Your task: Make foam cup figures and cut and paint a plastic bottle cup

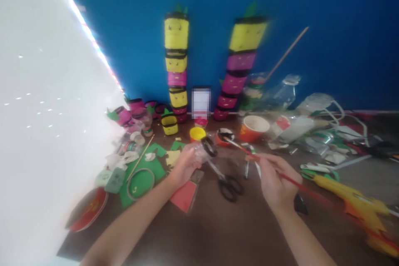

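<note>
My left hand is closed around a small clear plastic cup with a black rim, held above the table's middle. In my right hand is a long red paintbrush, gripped by its handle. The brush tip reaches into a red cup of black paint. A yellow paint cup stands just left of that one. Black-handled scissors lie on the table between my hands, their blades pointing towards the cup. Motion blurs the picture somewhat.
Two stacks of yellow and pink painted cups rise against the blue wall. Green sheets and a red bowl lie at left, a red sheet near my left wrist. Plastic bottles and a yellow glue gun are at right.
</note>
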`<state>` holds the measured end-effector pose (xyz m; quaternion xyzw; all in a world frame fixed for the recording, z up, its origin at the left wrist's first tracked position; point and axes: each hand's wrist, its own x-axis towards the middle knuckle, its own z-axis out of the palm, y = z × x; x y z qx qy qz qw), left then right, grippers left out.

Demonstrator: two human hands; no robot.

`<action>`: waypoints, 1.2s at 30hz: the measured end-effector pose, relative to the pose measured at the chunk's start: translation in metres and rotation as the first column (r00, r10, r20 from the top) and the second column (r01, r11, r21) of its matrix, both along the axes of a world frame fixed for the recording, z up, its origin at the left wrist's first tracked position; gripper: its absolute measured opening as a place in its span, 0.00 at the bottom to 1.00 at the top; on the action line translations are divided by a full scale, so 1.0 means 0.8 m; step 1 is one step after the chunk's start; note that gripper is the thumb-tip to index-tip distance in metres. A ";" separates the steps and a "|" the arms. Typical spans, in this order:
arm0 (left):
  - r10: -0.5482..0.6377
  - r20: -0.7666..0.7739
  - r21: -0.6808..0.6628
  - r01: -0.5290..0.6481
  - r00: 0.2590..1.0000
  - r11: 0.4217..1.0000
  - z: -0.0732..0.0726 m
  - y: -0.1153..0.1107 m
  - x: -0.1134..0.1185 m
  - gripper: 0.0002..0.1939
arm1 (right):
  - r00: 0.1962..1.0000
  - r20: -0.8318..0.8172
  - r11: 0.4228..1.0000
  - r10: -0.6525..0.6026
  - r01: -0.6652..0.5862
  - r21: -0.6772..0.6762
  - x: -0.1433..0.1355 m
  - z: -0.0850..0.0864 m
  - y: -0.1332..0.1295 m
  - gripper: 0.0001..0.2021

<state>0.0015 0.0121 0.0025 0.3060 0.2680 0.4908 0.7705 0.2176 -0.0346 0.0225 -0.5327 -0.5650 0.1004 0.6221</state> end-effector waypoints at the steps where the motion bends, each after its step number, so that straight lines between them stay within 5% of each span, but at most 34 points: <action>1: 0.001 0.002 -0.001 -0.001 1.000 1.000 -0.001 0.000 0.000 0.20 | 1.000 0.023 1.000 0.002 -0.002 -0.010 -0.005 0.004 -0.008 0.05; 10: -0.009 0.036 0.001 0.009 0.999 1.000 -0.001 -0.002 -0.001 0.19 | 0.908 0.413 0.973 0.068 -0.152 0.174 -0.030 0.012 -0.017 0.12; 36: -0.014 0.000 0.028 0.014 1.000 1.000 0.000 -0.004 0.000 0.19 | 0.877 0.478 0.969 0.044 -0.154 0.192 -0.036 0.014 -0.018 0.11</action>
